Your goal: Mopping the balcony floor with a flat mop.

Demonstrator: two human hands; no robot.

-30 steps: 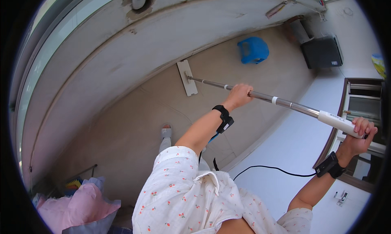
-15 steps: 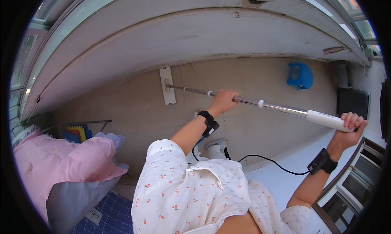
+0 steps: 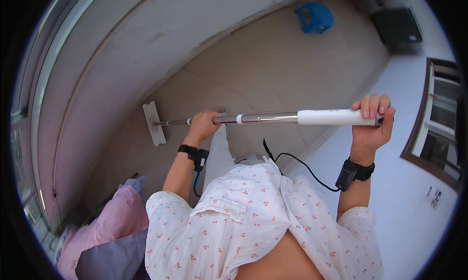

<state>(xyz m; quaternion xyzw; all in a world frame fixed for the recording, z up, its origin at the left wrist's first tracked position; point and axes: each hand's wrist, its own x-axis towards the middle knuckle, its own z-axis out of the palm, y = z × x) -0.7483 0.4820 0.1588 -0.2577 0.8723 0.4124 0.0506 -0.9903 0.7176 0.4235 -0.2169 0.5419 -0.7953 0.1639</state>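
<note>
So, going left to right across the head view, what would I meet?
Pink cloth, mop head, left grip, blue stool, right grip, window.

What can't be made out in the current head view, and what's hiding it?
All in the head view:
Mop head: underside, turned away from the camera.
Metal pole: stretch covered by the left hand.
White grip: part covered by the right hand.
Pink bundle: cut off at lower left.
Small fittings, right: too small to identify.
</note>
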